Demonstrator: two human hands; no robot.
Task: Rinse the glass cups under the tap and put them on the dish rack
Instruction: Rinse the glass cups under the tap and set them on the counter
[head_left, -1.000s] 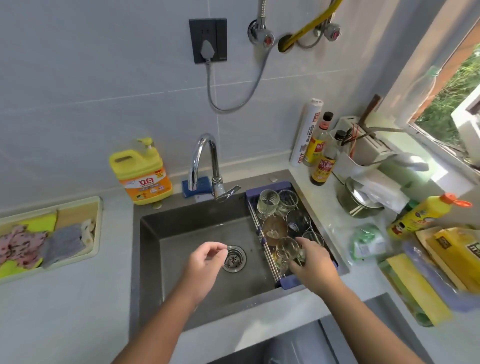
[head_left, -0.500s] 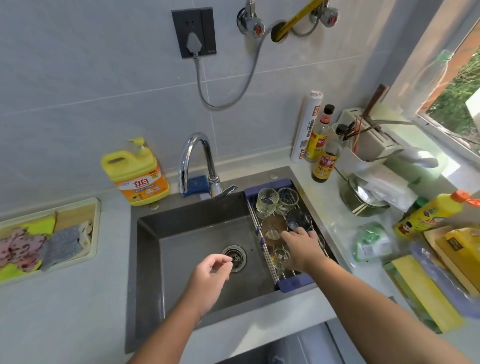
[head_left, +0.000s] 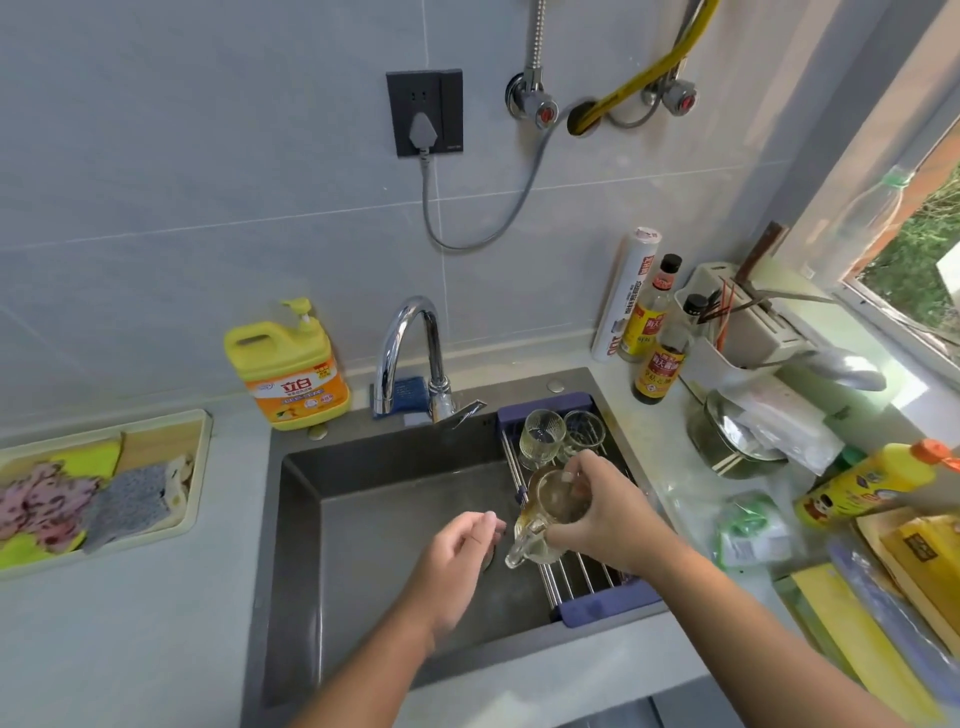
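One tilted glass cup (head_left: 558, 501), mouth up-left, pinched by right hand (head_left: 613, 519); left hand (head_left: 462, 551) slack.

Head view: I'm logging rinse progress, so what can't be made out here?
In the head view:
1. Sink drain: mostly behind the left hand.
2. Dish rack middle: covered by the right hand and its glass cup.
3. Grip: one cup or two, clear glass overlaps.
4. Tap: any stream too faint.
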